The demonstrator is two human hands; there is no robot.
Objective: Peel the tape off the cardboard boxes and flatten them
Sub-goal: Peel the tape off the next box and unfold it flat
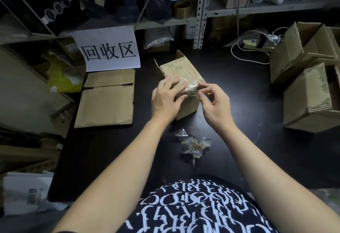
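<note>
A small cardboard box point(187, 106) stands in the middle of the black table point(114, 150), its far flaps open. Clear tape point(189, 80) runs across its top and over the near edge. My left hand point(166, 102) lies on the box's top near corner, fingers spread flat on the cardboard. My right hand point(214, 104) pinches the loose end of the tape at the box's near right edge, between thumb and fingers.
A crumpled wad of peeled tape point(193, 145) lies on the table near me. Flattened cardboard point(106, 100) lies at the left below a paper sign point(108, 50). Several unflattened boxes point(309, 96) stand at the right. Metal shelving point(200, 11) lines the back.
</note>
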